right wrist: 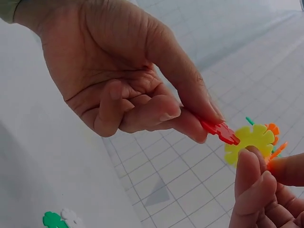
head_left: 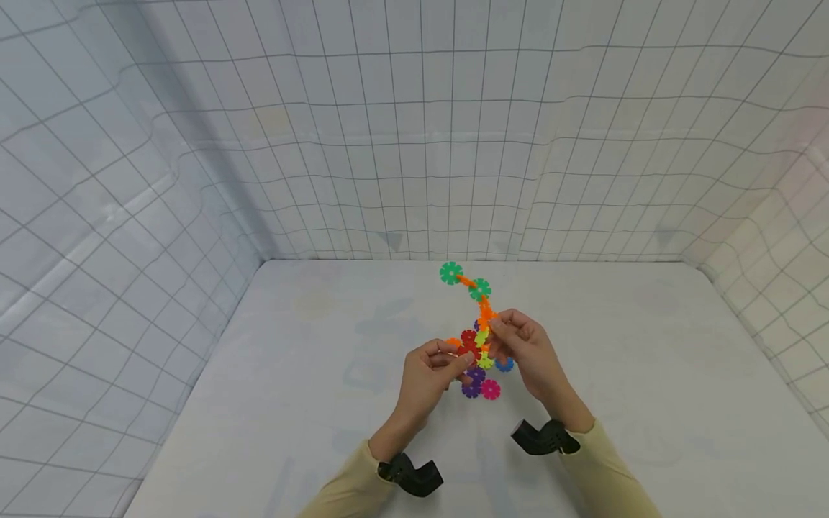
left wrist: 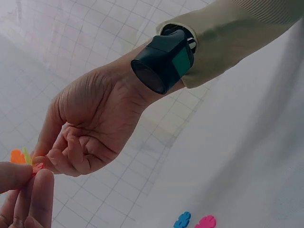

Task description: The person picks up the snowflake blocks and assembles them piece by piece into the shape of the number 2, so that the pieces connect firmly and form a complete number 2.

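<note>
My left hand (head_left: pixel 427 374) pinches a red notched snowflake disc (right wrist: pixel 219 130) between thumb and fingers. Opposite it, my right hand (head_left: pixel 529 354) pinches the lower part of a chain of slotted-together snowflake discs. Orange discs (head_left: pixel 486 314) and green discs (head_left: pixel 451 273) form the chain, which rises and leans left. At its near end is a yellow disc (right wrist: pixel 251 135), beside the right fingertips. The red disc's edge meets the yellow rim in the right wrist view; whether they are slotted cannot be told. In the left wrist view, fingers mostly cover the red disc.
Below the hands, loose discs lie on the white table (head_left: pixel 291 403): purple (head_left: pixel 472 388), pink (head_left: pixel 491 390) and blue (head_left: pixel 504 365). A green disc (right wrist: pixel 54 220) and a white disc (right wrist: pixel 71 217) lie close together. Grid-patterned white sheets (head_left: pixel 414 144) hang behind and at both sides.
</note>
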A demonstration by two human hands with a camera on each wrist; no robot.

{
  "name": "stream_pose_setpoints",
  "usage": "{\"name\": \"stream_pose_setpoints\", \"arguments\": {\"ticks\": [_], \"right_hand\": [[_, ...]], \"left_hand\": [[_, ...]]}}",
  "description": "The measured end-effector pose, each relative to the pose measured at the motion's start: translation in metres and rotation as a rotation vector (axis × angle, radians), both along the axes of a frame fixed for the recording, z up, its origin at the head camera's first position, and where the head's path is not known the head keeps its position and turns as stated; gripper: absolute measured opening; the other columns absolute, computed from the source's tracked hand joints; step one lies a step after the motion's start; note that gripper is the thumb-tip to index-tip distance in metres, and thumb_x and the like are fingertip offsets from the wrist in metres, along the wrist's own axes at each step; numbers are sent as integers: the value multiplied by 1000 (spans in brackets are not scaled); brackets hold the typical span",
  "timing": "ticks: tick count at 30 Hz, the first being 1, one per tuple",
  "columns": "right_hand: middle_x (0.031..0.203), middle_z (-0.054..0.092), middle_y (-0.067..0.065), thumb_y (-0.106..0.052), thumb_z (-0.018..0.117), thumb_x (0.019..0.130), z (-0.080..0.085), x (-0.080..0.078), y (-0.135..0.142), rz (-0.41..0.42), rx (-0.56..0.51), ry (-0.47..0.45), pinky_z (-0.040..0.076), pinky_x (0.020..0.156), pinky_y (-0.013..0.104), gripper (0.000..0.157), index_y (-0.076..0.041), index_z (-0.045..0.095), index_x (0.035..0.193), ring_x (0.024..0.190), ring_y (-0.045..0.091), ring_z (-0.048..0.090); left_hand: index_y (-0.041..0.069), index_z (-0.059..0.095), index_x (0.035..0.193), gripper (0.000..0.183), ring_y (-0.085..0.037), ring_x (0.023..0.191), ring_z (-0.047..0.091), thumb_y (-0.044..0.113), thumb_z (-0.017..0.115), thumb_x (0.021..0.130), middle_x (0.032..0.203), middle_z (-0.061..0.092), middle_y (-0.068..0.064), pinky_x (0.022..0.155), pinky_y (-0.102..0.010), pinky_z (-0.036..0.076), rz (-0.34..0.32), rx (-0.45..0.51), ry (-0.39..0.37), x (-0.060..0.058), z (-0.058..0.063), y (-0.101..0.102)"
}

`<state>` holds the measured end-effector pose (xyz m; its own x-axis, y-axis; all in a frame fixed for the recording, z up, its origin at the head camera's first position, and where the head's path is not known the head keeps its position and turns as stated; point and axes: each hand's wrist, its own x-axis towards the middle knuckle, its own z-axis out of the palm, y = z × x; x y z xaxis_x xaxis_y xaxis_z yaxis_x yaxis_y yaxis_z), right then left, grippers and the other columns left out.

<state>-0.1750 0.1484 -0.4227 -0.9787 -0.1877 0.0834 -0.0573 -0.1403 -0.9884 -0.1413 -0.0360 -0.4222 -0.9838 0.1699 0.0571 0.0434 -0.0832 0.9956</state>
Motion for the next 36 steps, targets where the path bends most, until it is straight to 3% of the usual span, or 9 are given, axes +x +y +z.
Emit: {"name": "stream_pose_setpoints", "arguments": {"ticks": [4, 6, 10, 14, 18, 23, 28, 31, 36], "right_hand": [[71, 62, 7, -16, 56, 97, 0, 2, -3, -46, 33, 67, 47, 50, 21, 21, 5, 54, 96, 55, 14, 55], [71, 62, 7, -14, 56, 97, -1, 3, -5, -58, 40, 102, 47, 49, 21, 21, 7, 54, 97, 55, 14, 55], [71, 60, 13, -12, 55, 97, 0, 4, -7, -57, 35, 146, 48, 48, 24, 21, 9, 54, 97, 56, 15, 55], [74, 58, 24, -11, 54, 98, 2, 6, -8, -50, 57, 164, 49, 50, 26, 20, 9, 55, 97, 57, 17, 56], [76, 57, 23, -10, 54, 97, 5, 7, -9, -41, 96, 156, 50, 52, 27, 18, 8, 56, 98, 59, 22, 57], [75, 57, 17, -11, 54, 98, 8, 8, -10, -35, 130, 123, 51, 53, 29, 17, 6, 57, 99, 58, 18, 56], [73, 57, 13, -12, 53, 98, 8, 6, -6, -13, 134, 94, 51, 53, 29, 18, 6, 56, 98, 57, 22, 56], [71, 57, 11, -12, 53, 98, 7, 4, -3, 10, 126, 76, 50, 51, 28, 18, 6, 55, 96, 56, 22, 55], [70, 56, 11, -11, 51, 99, 3, 1, 1, 61, 124, 63, 49, 51, 27, 21, 9, 52, 95, 55, 16, 57]], "left_hand": [[-3, 63, 89, 16, -21, 63, 67, 11, 70, 87, 73, 69, -10, 47, -19, 38, 29, 10, -25, -6, -17, 1], [-3, 63, 87, 18, -27, 64, 68, 13, 72, 86, 72, 69, -10, 46, -19, 37, 36, 20, -23, -6, -20, 2], [-5, 61, 86, 21, -39, 66, 66, 13, 73, 85, 71, 68, -12, 46, -19, 36, 53, 51, -13, -5, -23, 3], [-6, 60, 84, 21, -36, 63, 67, 11, 73, 84, 71, 68, -14, 46, -19, 37, 78, 82, -8, -4, -24, 5], [-7, 59, 82, 22, -35, 61, 66, 10, 73, 84, 70, 66, -20, 46, -21, 39, 98, 100, 4, -3, -26, 6], [-8, 58, 79, 23, -39, 60, 65, 9, 73, 84, 69, 66, -20, 46, -21, 40, 101, 97, 43, -2, -27, 7], [-7, 59, 83, 19, -30, 60, 67, 8, 71, 86, 71, 68, -12, 48, -21, 42, 44, 84, 34, -3, -28, 7], [-7, 60, 87, 15, -34, 64, 67, 6, 67, 88, 76, 70, -12, 49, -20, 42, -27, 46, 29, -5, -25, 6], [-6, 62, 88, 12, -47, 72, 63, 5, 63, 91, 78, 68, -19, 50, -19, 43, -113, -53, 47, -3, -3, -1]]}}
